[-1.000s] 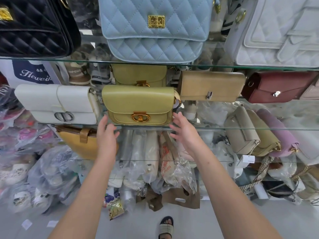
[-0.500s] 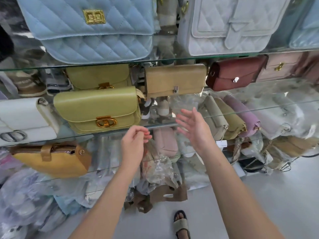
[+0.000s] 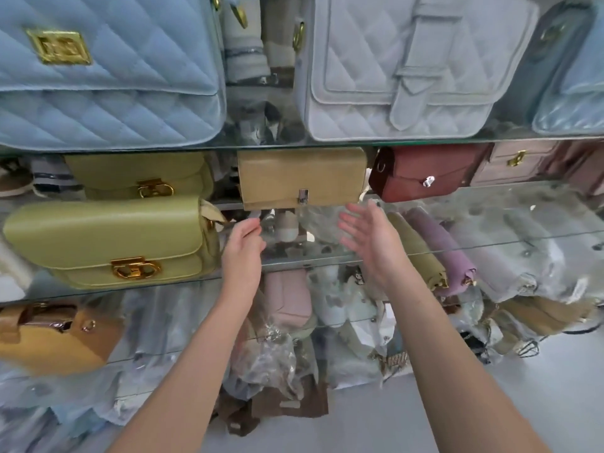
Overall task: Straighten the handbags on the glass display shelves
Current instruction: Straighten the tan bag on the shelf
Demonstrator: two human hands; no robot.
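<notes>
At twelve o'clock from both hands, at the back of the middle glass shelf (image 3: 490,245), sits the tan rectangular flap handbag with the small silver clasp (image 3: 302,178), and that looks like the one up for straightening. The left hand (image 3: 243,246) rises at its seven o'clock with fingers curled in and nothing visibly held; the right hand (image 3: 369,243) comes in at its five o'clock, fingers straight and spread, palm turned inward, gripping nothing. Neither hand touches the bag yet, so this reads as the reach, not the adjustment. Out at nine o'clock the olive-green leather flap bag with the gold buckle (image 3: 104,243) stands square to the shelf edge, seemingly already sorted. At two o'clock the maroon leather bag with the silver stud (image 3: 421,173) sits angled, a likely later candidate. Next move, by judgement: uncurl the left fingers, bracket the tan bag's two short sides, and square it gently, minding the glass above.
</notes>
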